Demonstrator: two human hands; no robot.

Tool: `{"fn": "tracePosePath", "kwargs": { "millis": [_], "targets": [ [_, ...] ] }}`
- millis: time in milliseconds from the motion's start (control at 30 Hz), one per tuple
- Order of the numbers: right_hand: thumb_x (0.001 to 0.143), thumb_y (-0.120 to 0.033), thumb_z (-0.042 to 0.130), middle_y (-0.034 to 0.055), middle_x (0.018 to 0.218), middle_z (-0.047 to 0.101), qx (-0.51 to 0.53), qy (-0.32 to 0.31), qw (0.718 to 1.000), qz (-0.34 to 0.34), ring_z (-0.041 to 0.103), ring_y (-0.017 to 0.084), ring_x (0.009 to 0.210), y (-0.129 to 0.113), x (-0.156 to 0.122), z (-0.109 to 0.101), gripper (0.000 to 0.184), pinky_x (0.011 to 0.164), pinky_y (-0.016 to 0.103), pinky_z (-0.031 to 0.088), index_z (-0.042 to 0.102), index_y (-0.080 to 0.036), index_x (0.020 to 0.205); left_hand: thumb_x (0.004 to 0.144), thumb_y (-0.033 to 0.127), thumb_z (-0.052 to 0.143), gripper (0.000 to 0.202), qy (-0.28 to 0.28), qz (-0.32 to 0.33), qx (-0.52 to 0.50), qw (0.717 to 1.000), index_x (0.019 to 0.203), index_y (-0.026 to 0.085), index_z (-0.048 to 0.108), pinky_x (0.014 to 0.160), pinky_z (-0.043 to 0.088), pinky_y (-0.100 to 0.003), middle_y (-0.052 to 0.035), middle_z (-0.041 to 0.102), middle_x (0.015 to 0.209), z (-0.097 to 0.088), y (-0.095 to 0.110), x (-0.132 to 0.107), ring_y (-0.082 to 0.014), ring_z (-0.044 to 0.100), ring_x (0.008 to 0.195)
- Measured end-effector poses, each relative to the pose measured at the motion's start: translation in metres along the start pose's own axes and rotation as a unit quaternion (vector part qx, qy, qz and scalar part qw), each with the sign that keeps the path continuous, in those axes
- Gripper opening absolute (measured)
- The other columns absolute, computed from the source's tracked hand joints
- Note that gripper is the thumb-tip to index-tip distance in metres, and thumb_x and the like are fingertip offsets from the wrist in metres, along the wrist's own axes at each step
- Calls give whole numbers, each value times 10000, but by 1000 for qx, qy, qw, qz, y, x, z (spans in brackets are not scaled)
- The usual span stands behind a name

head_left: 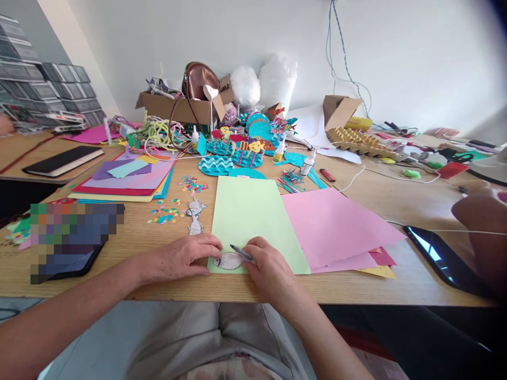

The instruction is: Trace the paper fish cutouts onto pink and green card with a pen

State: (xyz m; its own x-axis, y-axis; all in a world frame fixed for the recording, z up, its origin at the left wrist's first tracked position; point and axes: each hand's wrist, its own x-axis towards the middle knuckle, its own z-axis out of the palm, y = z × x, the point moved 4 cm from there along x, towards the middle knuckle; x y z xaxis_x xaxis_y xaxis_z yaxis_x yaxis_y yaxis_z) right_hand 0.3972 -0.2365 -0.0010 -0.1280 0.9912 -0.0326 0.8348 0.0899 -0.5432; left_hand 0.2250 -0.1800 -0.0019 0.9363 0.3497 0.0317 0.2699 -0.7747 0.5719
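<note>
A pale green sheet of paper [247,211] lies in front of me, with a white fish cutout [229,260] flat on its near left corner. My left hand [182,256] rests at the sheet's left edge, fingers stretched out and thumb apart, fingertips beside the fish's head. In my right hand [267,266] a dark pen [241,252] is gripped between thumb and fingers, slanting over the fish. That hand covers the fish's tail end. More paper fish cutouts [195,216] lie just beyond my left hand, near small coloured paper dots [166,214].
Pink sheets [336,227] lie to the right, by a phone [443,258] and another person's arm [481,232]. At left are a tablet [79,243], stacked coloured paper [122,174] and a black notebook [63,161]. Glue bottles [307,163] and blue paper crafts [216,165] stand behind.
</note>
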Motion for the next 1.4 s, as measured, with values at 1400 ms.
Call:
{"fn": "tracePosePath", "kwargs": {
  "millis": [1400],
  "targets": [
    [831,-197,429,54,984,618,-81,69,975,195,631,190,769,96,-2,-44,211,651,296,429,600,-223,953,730,23,560,342,46,-122,36,991,1000,231,534,893,470,-328,-38,535,1098,27,7,9,-218,517,1031]
  ]
}}
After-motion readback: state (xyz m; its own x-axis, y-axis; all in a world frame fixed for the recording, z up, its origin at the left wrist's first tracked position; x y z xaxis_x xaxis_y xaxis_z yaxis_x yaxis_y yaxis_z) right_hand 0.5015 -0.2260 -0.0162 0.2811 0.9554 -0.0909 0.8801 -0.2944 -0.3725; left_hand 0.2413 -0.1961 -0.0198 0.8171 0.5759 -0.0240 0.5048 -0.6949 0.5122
